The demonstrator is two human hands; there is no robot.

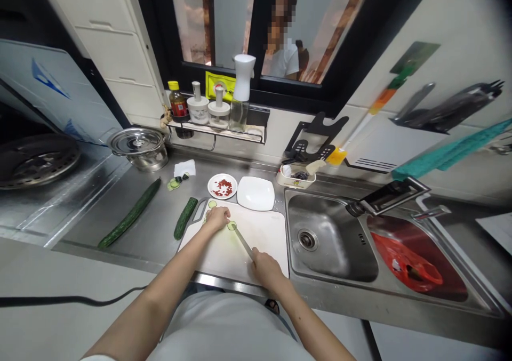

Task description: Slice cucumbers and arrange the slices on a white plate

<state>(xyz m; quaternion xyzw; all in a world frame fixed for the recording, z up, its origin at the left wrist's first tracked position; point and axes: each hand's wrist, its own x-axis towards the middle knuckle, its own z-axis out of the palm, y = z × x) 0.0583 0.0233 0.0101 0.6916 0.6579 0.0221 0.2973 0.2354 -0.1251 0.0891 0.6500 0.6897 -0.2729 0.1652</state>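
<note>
My right hand (267, 269) is closed round the handle of a knife (243, 241) over the white cutting board (264, 249). At the blade's tip is a round cucumber slice (231, 225). My left hand (217, 218) is curled low on the board, left of the tip; a bit of green shows at its edge, but what the fingers hold is hidden. Another cucumber slice (212, 204) lies just beyond that hand. Left of the board rests a cut piece of cucumber (185, 218), and farther left a long whole cucumber (132, 214).
Behind the board stand a plate of chopped red bits (222, 186) and a white square dish (256, 193). Cucumber scraps (174, 184) lie near a lidded steel pot (140, 147). To the right is a sink (332, 243) with a red plastic bag (408, 262) in its second basin.
</note>
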